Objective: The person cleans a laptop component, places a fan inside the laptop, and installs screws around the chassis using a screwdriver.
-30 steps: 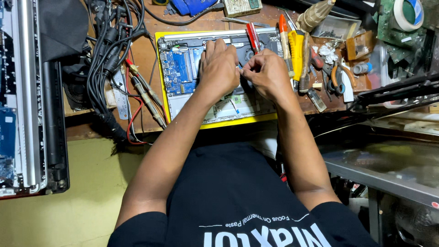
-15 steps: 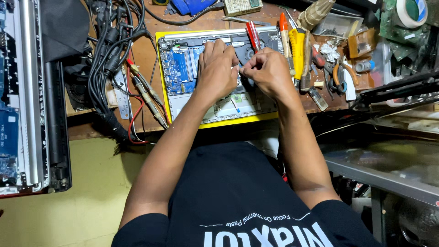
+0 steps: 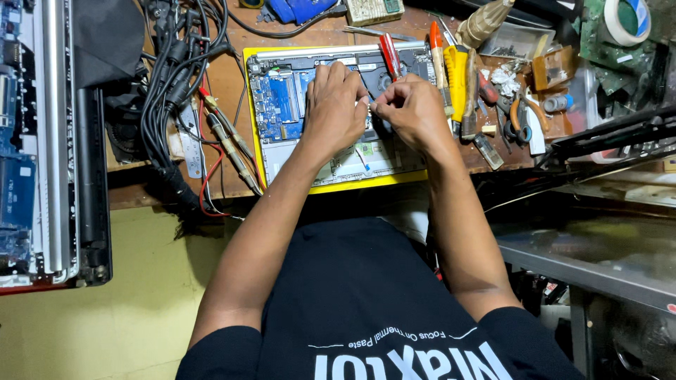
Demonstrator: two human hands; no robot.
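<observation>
An opened laptop (image 3: 282,98) with a blue circuit board lies on a yellow mat (image 3: 366,183) on the wooden bench. My left hand (image 3: 334,105) lies palm down on the laptop's insides, fingers spread towards the far edge. My right hand (image 3: 415,109) sits just to its right, thumb and fingers pinched on a small pale part (image 3: 371,106) between the two hands. What lies under the hands is hidden. A red-handled screwdriver (image 3: 389,55) rests on the laptop just beyond my right hand.
A bundle of black cables (image 3: 176,84) and red probe leads lies left of the mat. Screwdrivers, pliers (image 3: 521,116) and small parts crowd the bench on the right. Another opened laptop (image 3: 42,141) stands at far left. A metal shelf (image 3: 591,260) is lower right.
Both hands stay over the same spot on the laptop. Only my right hand's fingers shift slightly at the pinch.
</observation>
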